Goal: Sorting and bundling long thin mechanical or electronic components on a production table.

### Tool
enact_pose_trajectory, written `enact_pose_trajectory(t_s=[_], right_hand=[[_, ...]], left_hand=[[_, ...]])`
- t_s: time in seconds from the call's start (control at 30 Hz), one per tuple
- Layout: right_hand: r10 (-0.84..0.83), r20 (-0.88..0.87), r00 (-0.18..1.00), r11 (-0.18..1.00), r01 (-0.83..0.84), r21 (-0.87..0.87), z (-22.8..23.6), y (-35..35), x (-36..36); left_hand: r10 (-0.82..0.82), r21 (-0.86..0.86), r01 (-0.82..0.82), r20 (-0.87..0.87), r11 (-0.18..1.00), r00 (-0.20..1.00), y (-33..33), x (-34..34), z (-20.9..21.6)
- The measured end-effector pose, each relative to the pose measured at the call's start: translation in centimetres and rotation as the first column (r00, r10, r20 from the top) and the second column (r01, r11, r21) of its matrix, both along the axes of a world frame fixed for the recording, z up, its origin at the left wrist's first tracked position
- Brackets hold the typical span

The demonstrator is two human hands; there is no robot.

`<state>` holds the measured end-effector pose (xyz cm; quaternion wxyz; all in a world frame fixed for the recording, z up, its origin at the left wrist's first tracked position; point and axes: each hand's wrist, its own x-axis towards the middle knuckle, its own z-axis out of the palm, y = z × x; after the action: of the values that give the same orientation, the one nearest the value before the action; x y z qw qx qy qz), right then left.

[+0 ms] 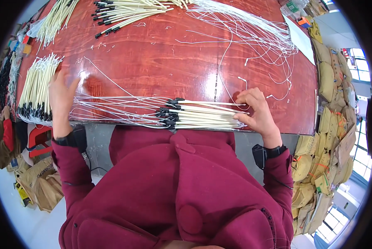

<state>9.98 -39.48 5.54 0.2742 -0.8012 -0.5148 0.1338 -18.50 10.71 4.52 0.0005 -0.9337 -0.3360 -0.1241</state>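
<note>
In front of me, at the table's near edge, lies a bundle of thin cream sticks (210,117) with black fittings at their left ends. White strings (119,108) run leftward from those fittings. My right hand (258,112) is at the bundle's right end, thumb and fingers curled round the stick ends; how firmly it grips is hard to see. My left hand (61,99), slightly blurred, is held over the strings' left end with thumb and forefinger apart. Beside it, a thicker bunch of cream sticks (37,83) has its black ends toward me.
On the red-brown table (152,70), more black-ended sticks (128,16) lie at the far side, with another bunch (57,20) at far left. Loose white strings (252,29) spread across the far right beside a white sheet (300,39). Stacked sacks (322,145) stand at right.
</note>
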Motion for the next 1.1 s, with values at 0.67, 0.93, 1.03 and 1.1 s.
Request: enact_pose_trajectory(t_s=[0.67,0.93,1.03,1.1], right_hand=[[-0.502,0.637,0.585,0.846,0.486,0.220,-2.7,-4.3,11.4],[-0.133,0.525,0.840,0.991,0.107,0.079,-2.7,5.8,6.0],[-0.038,0.458,0.888,0.999,0.041,0.004,-3.2,6.9,5.5],[0.014,0.468,0.884,0.997,0.020,-0.069,-4.1,6.8,5.2]], left_hand=[[-0.563,-0.335,0.711,0.442,0.618,0.698,-14.9,22.0,-5.3],[-0.579,-0.477,0.695,0.390,0.537,0.716,-14.8,15.2,-3.9],[-0.567,-0.516,0.664,0.358,0.542,0.742,-14.4,14.0,-3.9],[-0.560,-0.513,0.660,0.361,0.549,0.746,-14.1,13.5,-4.0]])
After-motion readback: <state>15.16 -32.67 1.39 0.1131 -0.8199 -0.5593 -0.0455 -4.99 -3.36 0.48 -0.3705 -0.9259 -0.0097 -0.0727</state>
